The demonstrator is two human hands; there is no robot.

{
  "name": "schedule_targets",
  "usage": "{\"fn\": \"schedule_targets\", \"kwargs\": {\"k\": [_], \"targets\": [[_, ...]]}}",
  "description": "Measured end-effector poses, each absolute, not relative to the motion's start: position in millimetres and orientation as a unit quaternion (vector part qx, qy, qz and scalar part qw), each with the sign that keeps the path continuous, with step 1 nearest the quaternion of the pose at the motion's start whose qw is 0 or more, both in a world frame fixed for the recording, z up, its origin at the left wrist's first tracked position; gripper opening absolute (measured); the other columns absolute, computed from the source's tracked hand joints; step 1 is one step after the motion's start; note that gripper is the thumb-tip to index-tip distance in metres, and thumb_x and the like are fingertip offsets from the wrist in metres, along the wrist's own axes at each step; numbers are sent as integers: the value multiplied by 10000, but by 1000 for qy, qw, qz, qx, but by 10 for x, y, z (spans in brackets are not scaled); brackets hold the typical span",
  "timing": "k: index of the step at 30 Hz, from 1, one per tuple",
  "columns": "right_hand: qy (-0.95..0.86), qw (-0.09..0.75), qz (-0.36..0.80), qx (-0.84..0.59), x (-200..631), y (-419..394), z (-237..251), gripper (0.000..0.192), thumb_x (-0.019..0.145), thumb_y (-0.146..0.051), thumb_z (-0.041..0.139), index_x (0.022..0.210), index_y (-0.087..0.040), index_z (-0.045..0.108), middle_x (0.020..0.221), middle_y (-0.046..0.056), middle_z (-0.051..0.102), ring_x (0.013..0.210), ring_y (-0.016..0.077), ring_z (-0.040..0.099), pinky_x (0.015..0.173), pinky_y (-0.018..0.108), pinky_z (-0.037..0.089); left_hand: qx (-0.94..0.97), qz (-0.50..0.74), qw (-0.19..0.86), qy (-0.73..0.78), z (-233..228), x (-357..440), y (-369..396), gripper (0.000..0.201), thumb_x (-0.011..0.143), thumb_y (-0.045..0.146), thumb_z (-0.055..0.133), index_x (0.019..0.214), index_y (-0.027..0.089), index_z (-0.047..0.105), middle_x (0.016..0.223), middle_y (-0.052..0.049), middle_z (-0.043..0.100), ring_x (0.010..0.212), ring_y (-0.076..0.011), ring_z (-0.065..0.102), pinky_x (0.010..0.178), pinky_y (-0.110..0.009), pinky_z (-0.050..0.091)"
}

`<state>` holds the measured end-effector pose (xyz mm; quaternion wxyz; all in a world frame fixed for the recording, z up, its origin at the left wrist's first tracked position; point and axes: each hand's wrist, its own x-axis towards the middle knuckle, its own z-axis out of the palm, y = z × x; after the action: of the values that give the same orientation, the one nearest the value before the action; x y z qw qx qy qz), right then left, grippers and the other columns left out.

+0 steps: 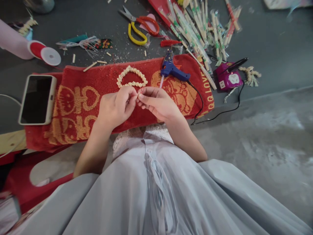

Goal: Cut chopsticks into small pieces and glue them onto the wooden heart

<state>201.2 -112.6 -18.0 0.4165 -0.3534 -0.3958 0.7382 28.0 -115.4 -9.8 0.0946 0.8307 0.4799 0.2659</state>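
Note:
My left hand [114, 106] and my right hand [160, 103] meet over the red towel [107, 75], thumbs and fingers pinched together at the tips. Something tiny is between them, with a hint of red by the right fingertips; its kind is too small to make out. Just beyond the fingers lies a bumpy cream-coloured loop [119, 78], like a bracelet of small pieces; whether the hands touch its near edge is unclear. A blue glue gun [174, 70] rests on the towel right of my right hand, its cable trailing toward the towel's front edge.
Scissors [140, 32] with red and yellow handles lie behind the towel. Wrapped sticks [193, 29] are heaped at the back right, near a purple power adapter [228, 78]. A phone [37, 99] sits at the left, before spools [50, 56]. Small stick offcuts [90, 66] are scattered about.

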Motion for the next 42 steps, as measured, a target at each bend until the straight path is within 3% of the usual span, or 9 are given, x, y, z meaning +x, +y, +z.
{"fn": "schedule_targets", "kwargs": {"k": [7, 15, 19, 27, 31, 42], "targets": [[-393, 482, 678, -391, 2003, -1116, -236, 344, 714, -415, 776, 737, -199, 511, 792, -32, 553, 708, 58, 509, 670, 176, 468, 720, 393, 194, 538, -91, 347, -1266, 243, 976, 393, 414, 1019, 249, 605, 718, 5, 603, 577, -103, 499, 560, -265, 375], [-427, 480, 638, -424, 1969, -1142, -259, 290, 778, -439, 708, 766, -198, 546, 853, -15, 576, 837, 88, 555, 768, 214, 478, 620, 418, 395, 534, -180, 508, -1306, 228, 865, 440, 595, 919, 226, 655, 556, 54, 453, 476, -79, 383, 467, -257, 289], [-464, 485, 599, -437, 1954, -1166, -263, 276, 801, -447, 680, 783, -205, 549, 852, -15, 566, 855, 97, 551, 783, 225, 474, 598, 427, 426, 528, -230, 512, -1292, 252, 856, 482, 600, 876, 232, 626, 551, 50, 456, 462, -76, 380, 447, -256, 274], [-581, 465, 518, -422, 2036, -1229, -146, 191, 845, -390, 657, 834, -212, 588, 883, -2, 574, 890, 115, 560, 834, 253, 472, 477, 377, 636, 475, 12, 523, -1306, 308, 843, 453, 591, 703, 228, 433, 434, 119, 238, 326, -31, 157, 341, -219, 168], [-655, 452, 433, -424, 2109, -1247, -85, 129, 878, -339, 628, 832, -218, 618, 891, 15, 581, 917, 139, 556, 851, 286, 478, 471, 366, 656, 463, 58, 511, -1322, 350, 840, 461, 601, 675, 228, 397, 422, 128, 221, 315, -21, 139, 323, -206, 137], [-770, 475, 229, -360, 2169, -1205, -135, 110, 939, -211, 522, 893, -206, 622, 893, 4, 597, 878, 123, 598, 854, 345, 518, 394, 473, 639, 462, -3, 533, -1351, 318, 598, 403, 863, 690, 190, 646, 420, 95, 389, 302, -1, 217, 299, -187, 106]]}}
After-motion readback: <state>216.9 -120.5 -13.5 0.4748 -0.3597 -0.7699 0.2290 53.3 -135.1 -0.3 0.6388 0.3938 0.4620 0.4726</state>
